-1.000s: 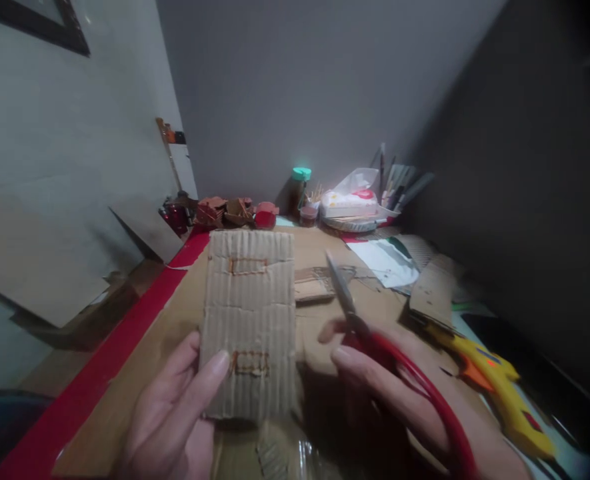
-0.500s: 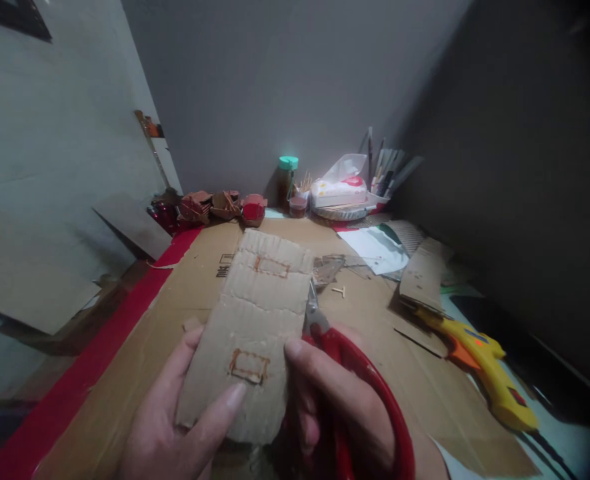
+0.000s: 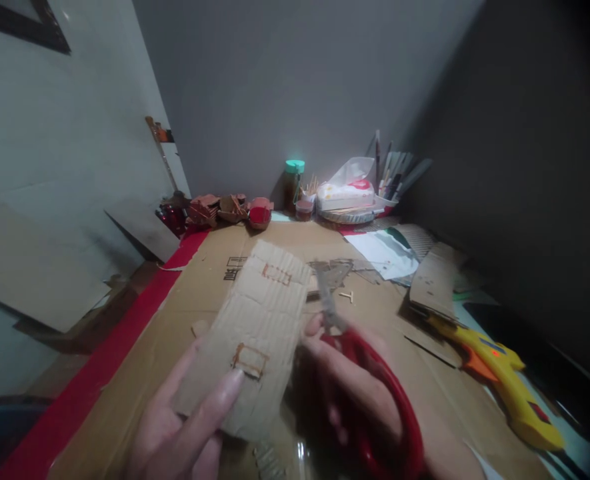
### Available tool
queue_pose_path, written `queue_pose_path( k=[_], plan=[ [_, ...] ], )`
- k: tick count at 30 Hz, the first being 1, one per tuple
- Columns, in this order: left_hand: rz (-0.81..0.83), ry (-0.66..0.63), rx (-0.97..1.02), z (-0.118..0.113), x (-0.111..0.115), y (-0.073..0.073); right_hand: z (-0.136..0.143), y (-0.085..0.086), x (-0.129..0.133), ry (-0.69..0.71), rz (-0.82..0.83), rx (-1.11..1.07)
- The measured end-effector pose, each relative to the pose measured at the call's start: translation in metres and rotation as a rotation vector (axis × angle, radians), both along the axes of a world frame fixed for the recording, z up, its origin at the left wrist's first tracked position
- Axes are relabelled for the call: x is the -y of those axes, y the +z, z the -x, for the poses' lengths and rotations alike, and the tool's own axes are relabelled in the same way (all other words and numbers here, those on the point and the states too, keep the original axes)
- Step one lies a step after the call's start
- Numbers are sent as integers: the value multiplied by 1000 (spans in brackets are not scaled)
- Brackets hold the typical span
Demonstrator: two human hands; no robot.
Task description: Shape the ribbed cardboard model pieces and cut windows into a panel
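My left hand [image 3: 189, 413] grips the lower left of a cardboard piece [image 3: 259, 313], thumb on its face and fingers behind. Two small brown-edged rectangles are marked or cut on that face. My right hand [image 3: 355, 380] is closed round red-handled scissors [image 3: 407, 407], whose blurred metal blades point up and away, just right of the cardboard and apart from it. A small T-shaped piece [image 3: 347, 297] lies beyond the blades. Under the cardboard's lower edge, a corrugated scrap [image 3: 269, 461] shows in part.
A yellow glue gun [image 3: 505, 380] lies at the right near cardboard strips [image 3: 435, 280] and white paper [image 3: 382, 253]. Along the back stand a tissue pack [image 3: 347, 193], a green-lidded jar [image 3: 293, 183] and reddish-brown objects [image 3: 205, 210]. Flat cardboard [image 3: 125, 400] covers the table.
My right hand and the scissors have drawn away to the right, off the cardboard's edge. The cardboard stays in my left hand, tilted slightly more. The whole view has shifted a little.
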State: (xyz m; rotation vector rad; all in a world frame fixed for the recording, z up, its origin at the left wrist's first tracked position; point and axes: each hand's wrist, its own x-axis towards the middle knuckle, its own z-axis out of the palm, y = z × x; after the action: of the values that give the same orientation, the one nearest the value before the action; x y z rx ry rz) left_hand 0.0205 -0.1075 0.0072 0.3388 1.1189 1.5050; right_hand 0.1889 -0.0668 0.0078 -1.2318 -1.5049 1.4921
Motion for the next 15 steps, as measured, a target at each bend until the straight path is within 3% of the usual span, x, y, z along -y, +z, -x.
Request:
queue_pose_path(
  k=[3,6,8,12,15],
  plan=[
    [9,73,20,1,0,1,-19,2,1,-238,-621,446],
    [5,125,49,-1,-1,2,-28,3,5,-229,-1039,761],
    [-2,145,103,-2,0,3,-27,5,10,-138,-1105,867],
    [-19,142,235,-2,2,3,-18,6,17,41,-1088,948],
    [-47,117,220,-1,4,3,-16,4,17,87,-1127,1006]
  ],
)
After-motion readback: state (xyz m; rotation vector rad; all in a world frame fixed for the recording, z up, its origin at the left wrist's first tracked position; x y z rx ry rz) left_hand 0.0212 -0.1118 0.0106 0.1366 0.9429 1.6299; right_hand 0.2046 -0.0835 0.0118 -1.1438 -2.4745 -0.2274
